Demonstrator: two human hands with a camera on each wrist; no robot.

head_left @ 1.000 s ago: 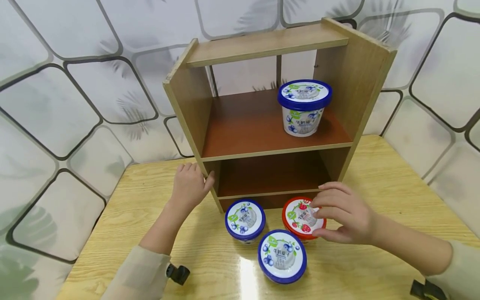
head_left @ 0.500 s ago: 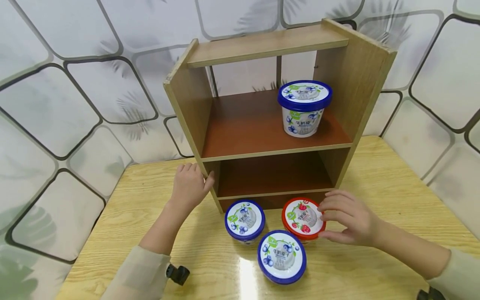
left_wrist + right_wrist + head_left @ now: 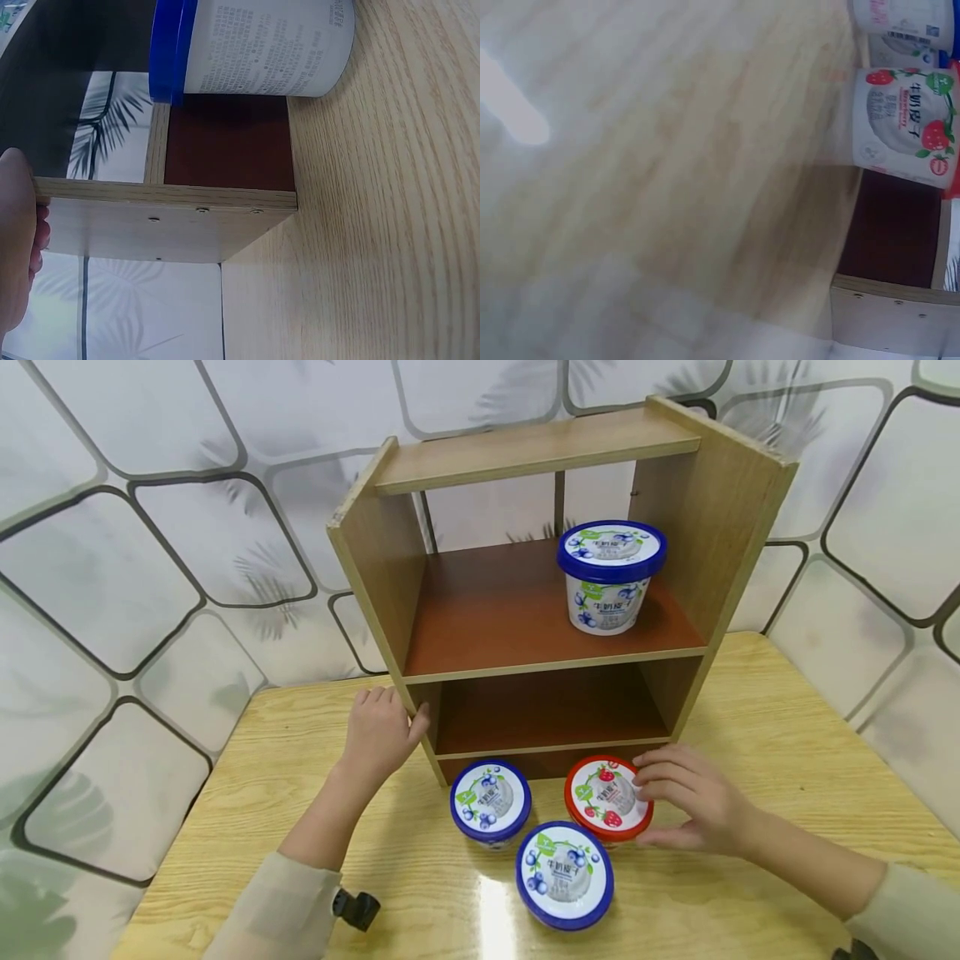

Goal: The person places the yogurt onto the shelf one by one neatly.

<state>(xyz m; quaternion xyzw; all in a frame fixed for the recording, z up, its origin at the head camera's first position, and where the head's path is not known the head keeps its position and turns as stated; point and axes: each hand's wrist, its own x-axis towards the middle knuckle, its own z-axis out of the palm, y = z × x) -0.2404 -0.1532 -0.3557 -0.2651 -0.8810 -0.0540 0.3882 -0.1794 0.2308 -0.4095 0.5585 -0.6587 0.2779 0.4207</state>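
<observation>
My left hand (image 3: 381, 732) grips the front edge of the left side panel of a small wooden shelf (image 3: 517, 664), thumb inside and fingers outside; the left wrist view also shows this hand (image 3: 16, 240) on the panel. Beside the red-lidded strawberry tub (image 3: 609, 797) is my right hand (image 3: 693, 802), fingers loosely bent and spread at the lid's right rim. Whether the fingertips touch the lid I cannot tell. That tub (image 3: 907, 124) stands on the table in the right wrist view, where no hand shows.
Two blue-lidded blueberry tubs, one left (image 3: 491, 800) and one nearer (image 3: 564, 875), stand on the wooden table (image 3: 292, 727) before the shelf. Another blueberry tub (image 3: 611, 577) sits on the upper shelf board at right. A patterned wall (image 3: 165, 527) stands behind.
My right hand has drawn back slightly to the right from over the red lid to its rim, then shifted a little left. The left hand and the tubs stay put.
</observation>
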